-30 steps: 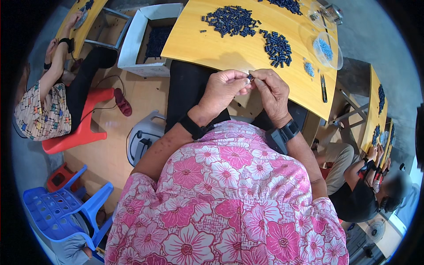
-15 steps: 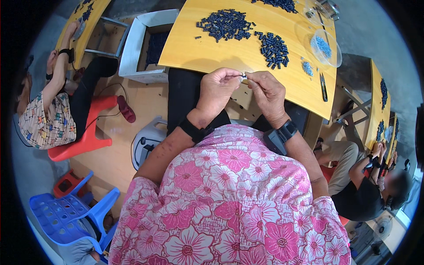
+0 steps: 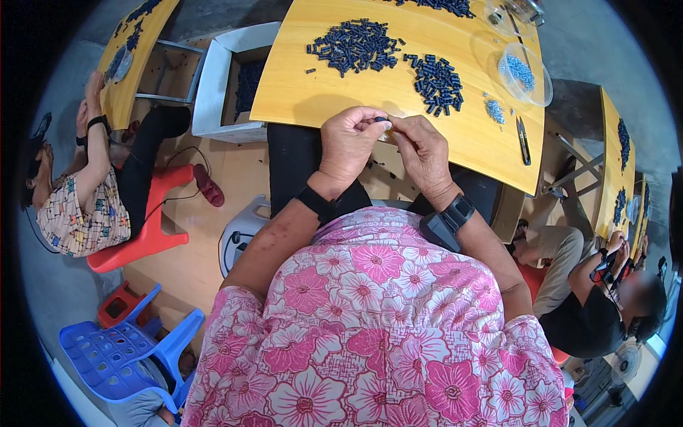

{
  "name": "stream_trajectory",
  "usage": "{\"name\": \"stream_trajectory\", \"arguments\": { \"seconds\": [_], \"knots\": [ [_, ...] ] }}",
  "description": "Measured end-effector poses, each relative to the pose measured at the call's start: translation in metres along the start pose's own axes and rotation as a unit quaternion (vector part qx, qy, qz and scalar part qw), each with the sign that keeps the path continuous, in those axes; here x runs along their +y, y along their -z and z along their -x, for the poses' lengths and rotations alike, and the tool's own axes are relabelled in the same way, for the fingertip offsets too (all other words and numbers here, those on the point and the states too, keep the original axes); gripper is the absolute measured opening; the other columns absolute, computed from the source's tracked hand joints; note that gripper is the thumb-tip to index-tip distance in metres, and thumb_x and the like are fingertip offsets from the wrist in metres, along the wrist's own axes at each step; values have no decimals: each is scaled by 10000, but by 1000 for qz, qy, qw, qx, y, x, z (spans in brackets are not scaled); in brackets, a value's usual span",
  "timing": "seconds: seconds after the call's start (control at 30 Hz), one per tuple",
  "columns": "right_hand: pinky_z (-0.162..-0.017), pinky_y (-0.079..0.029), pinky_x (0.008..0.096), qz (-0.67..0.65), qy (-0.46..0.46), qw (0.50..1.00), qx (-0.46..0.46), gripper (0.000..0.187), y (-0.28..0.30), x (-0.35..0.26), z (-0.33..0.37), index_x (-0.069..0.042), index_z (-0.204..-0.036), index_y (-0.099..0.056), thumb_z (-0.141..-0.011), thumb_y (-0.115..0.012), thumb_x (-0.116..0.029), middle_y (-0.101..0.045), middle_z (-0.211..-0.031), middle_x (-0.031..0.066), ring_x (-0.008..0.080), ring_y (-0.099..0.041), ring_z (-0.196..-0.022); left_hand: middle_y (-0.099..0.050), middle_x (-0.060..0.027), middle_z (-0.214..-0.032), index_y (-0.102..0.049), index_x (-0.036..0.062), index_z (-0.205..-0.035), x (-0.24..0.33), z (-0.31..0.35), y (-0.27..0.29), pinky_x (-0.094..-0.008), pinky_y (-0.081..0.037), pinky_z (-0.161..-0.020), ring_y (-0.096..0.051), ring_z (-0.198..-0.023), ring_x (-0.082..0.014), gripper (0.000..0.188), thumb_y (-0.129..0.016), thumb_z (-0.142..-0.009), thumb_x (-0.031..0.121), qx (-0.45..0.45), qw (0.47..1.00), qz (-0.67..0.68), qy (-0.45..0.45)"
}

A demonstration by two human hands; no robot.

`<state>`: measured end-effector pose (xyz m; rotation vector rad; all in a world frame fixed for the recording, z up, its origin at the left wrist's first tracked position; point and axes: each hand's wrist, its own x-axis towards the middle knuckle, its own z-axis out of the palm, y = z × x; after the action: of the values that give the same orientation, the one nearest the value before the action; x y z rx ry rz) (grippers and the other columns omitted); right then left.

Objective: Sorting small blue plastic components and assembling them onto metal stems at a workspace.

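Just off the near edge of the yellow table, my two hands meet at the fingertips. Between the thumb and forefinger of my left hand (image 3: 348,140) is a small dark cylindrical piece (image 3: 382,120), mostly covered by the fingers. My right hand (image 3: 425,151) pinches close against it; what its own fingertips hold, if anything, is hidden. Beyond the hands lie a large pile of dark cylindrical pieces (image 3: 357,47) and a smaller pile of the same kind (image 3: 435,85). To the right is a little heap of light blue pieces (image 3: 495,111).
A clear plastic tub (image 3: 542,85) holds more light blue pieces, with dark-handled snips (image 3: 523,141) nearer me on the table (image 3: 299,92). Left of the table stands a white box (image 3: 213,107). People sit at other tables on both sides. A blue chair (image 3: 107,349) is behind left.
My hands stay pinched together while the fingers shift around the small piece, now showing its dark end. The view has shifted slightly. The person at left has drawn their hands back from a dish.
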<state>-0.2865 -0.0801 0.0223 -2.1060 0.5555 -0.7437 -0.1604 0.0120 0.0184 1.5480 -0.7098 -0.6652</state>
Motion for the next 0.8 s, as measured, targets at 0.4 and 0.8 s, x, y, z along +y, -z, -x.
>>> {"name": "stream_trajectory", "arguments": {
  "seconds": [0.4,0.8],
  "knots": [
    [-715,-495,417,95,-50,993,-55,156,9,7,-13,-74,-953,-714,-831,-626,-115,-647,-834,155,348,-617,-804,-626,-93,-737,-690,43,-803,-2,-22,3,-337,-485,-628,-606,-680,-249,92,-727,-745,104,-31,938,-280,-202],
    [-484,-455,231,-122,-251,960,-32,155,15,5,-30,10,-788,-657,-846,-695,-128,-652,-645,51,79,-587,-519,-619,-92,-749,-676,57,-792,-3,-33,-4,-384,-487,-671,-598,-757,-291,84,-686,-723,104,-76,918,-308,-236]
  ]
}}
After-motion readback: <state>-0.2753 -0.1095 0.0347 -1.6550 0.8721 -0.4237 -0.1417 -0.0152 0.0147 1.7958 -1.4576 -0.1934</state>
